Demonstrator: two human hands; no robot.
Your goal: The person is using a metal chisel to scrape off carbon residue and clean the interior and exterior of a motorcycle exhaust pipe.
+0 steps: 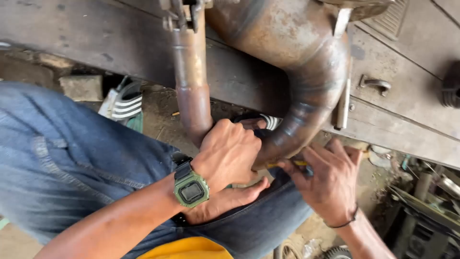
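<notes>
While both hands work at its bend, a rusty curved exhaust pipe (306,86) hangs near.
Left hand (227,156) wraps the bend; right hand (328,180) pinches a yellow tool (292,163) against it.

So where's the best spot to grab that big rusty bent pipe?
Probably the thin straight tube of the rusty bent pipe, just above the U-bend, coming from the left. It is narrow enough for fingers to wrap, while the fat curved part is too wide. The left hand already grips near there; the right hand works under the bend.
</notes>
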